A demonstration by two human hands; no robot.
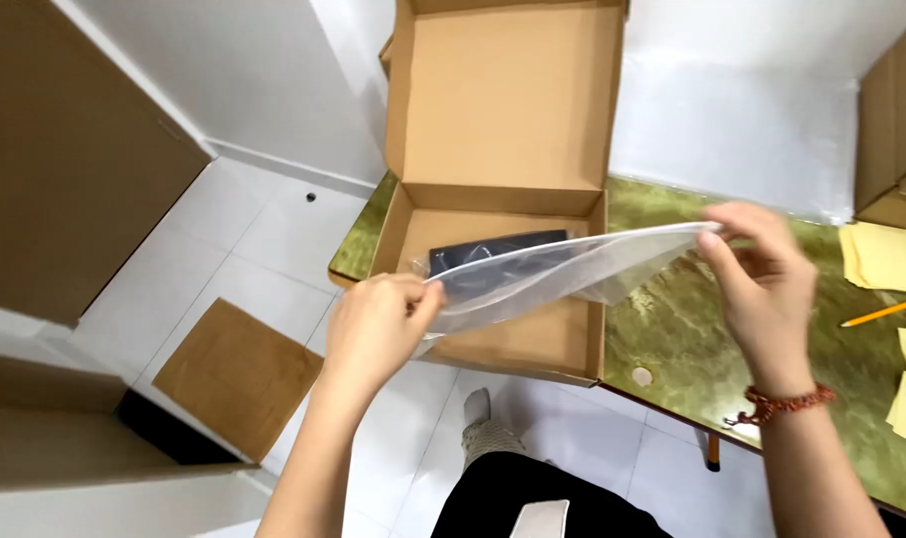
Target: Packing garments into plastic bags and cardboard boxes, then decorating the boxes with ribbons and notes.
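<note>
A clear plastic bag is stretched flat between both my hands, just above an open cardboard box. My left hand pinches the bag's left end near the box's front left corner. My right hand, with a beaded bracelet on the wrist, pinches the right end over the table. A dark flat object lies in the box's tray, partly seen through the bag. The box lid stands upright at the back.
The box sits on the left end of a green marbled table. Yellow paper sheets and a pencil lie at the right. More cardboard boxes stand at far right. A brown board lies on the white tiled floor.
</note>
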